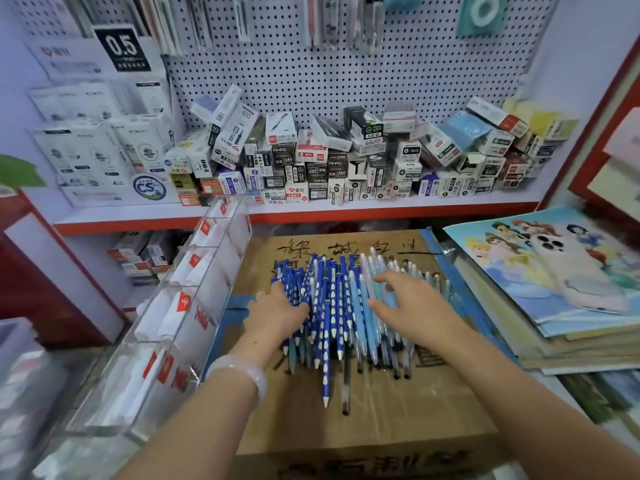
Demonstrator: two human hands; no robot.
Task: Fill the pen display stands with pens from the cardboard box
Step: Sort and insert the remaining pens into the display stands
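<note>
A heap of pens (341, 306), dark blue with white dots on the left and light blue on the right, lies on top of a closed cardboard box (381, 410). My left hand (277, 313) rests on the left side of the heap, its fingers curled over several dark blue pens. My right hand (408, 306) lies on the right side with fingers spread over the light blue pens. A clear acrylic pen display stand (180, 306) with several compartments and red labels stands to the left of the box; its compartments hold white paper inserts.
A white shelf with a red edge (346, 211) behind the box carries many small pen-refill boxes (346, 161) below a pegboard (346, 71). A stack of picture books (554, 289) with a white phone (568, 268) on top lies at right.
</note>
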